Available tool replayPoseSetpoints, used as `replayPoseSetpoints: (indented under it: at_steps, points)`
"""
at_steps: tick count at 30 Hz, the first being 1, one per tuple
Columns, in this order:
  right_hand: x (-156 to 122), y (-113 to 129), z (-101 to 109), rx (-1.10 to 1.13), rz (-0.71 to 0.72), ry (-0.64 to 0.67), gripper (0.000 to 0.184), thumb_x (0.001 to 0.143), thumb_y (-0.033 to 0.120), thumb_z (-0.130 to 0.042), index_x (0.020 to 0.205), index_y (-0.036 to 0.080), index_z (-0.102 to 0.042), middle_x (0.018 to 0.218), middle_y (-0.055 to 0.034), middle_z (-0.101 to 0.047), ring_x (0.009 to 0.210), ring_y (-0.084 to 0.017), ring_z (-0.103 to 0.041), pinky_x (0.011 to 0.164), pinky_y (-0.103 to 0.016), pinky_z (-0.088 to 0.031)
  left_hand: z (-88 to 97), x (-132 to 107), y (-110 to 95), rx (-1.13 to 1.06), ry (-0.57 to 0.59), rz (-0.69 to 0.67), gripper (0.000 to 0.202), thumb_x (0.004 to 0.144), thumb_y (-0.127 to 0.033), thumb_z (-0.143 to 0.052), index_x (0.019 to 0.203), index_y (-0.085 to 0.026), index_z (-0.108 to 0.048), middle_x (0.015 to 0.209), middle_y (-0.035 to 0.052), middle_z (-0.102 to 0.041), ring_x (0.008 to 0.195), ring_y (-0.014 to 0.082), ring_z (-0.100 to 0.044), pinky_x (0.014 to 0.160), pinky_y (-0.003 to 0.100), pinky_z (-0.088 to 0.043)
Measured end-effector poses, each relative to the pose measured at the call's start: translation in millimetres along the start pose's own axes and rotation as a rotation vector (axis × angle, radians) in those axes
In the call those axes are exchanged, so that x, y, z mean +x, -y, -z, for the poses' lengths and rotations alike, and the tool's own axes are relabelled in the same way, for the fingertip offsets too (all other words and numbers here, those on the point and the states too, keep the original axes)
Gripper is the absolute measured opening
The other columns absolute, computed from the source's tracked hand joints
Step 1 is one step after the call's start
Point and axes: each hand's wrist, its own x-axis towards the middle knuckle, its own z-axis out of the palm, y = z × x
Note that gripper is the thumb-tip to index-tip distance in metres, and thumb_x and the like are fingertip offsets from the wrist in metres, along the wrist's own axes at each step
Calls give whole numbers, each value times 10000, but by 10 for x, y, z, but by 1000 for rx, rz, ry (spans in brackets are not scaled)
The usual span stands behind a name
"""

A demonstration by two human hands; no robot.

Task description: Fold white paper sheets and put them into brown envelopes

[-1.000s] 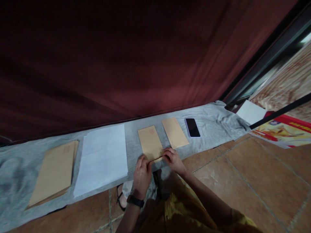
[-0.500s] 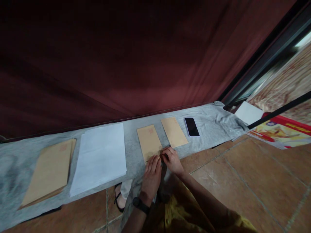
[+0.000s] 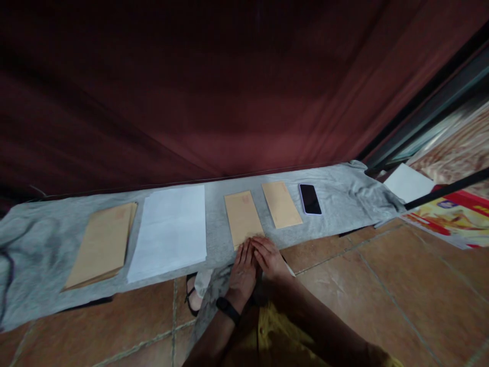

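Nearest me in this view, a dark wristband (image 3: 228, 310) circles the left wrist. The left hand (image 3: 243, 272) lies flat, fingers straight and side by side; the right hand (image 3: 270, 259) bends its fingers against it, the two touching at the fingertips. Whether the right pinches any paper beneath, I can't tell.

Both sit on the near end of a brown envelope (image 3: 243, 216), which runs out from the fingertips towards twelve o'clock. I'd judge that end is being pressed down, so this one looks unfinished.

From the hands, the white sheets (image 3: 170, 227) lie at ten o'clock and the stack of envelopes (image 3: 101, 247) farther off at nine, neither touched, so plenty seems left. At one o'clock a second envelope (image 3: 281, 205) lies flat and apart; perhaps it's done, though its closure isn't visible. Just beyond it, nearer two, rests a phone (image 3: 310, 199). Past the grey cloth (image 3: 336, 193), at twelve, hangs a dark red curtain (image 3: 229, 102).
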Motion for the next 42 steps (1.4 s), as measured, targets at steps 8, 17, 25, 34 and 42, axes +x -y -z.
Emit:
replayPoseSetpoints:
  at_steps: [8, 17, 25, 34, 42]
  points:
    - [-161, -21, -100, -197, 44, 111, 528, 1043, 244, -345, 1555, 117, -346, 1554, -137, -453, 1465, -230, -370, 1217, -509, -327, -38, -99, -15, 107, -16, 71, 683, 863, -11, -318, 1545, -57, -308, 1613, 159, -357, 1520, 227, -249, 1240, 426, -327]
    - [-223, -44, -148, -403, 36, 93, 548, 1032, 248, -387, 1570, 153, -333, 1582, -106, -419, 1482, -251, -343, 1221, -511, -292, -20, -216, 46, 194, -19, 134, 707, 883, -44, -364, 1573, -39, -210, 1643, 190, -250, 1534, 264, -193, 1260, 452, -273]
    - [-249, -72, -57, -481, -40, 60, 521, 1030, 226, -396, 1547, 168, -387, 1564, -90, -449, 1452, -242, -392, 1222, -466, -270, 28, -240, 91, 168, -22, 120, 737, 887, -11, -342, 1586, -44, -111, 1637, 214, -242, 1527, 258, -221, 1259, 460, -275]
    - [-204, 27, -84, -431, 3, 35, 547, 1020, 252, -403, 1542, 93, -369, 1557, -148, -446, 1474, -277, -353, 1221, -521, -278, 9, -237, 95, 201, -35, 104, 685, 873, 24, -299, 1554, 1, -231, 1619, 231, -286, 1520, 278, -234, 1254, 443, -290]
    - [-133, 143, -227, -376, 86, 91, 534, 1028, 283, -419, 1533, 110, -397, 1574, -113, -431, 1475, -239, -346, 1225, -461, -302, -31, -271, 154, 171, -116, 124, 766, 872, 3, -291, 1584, -59, -16, 1639, 199, -251, 1522, 268, -238, 1238, 478, -319]
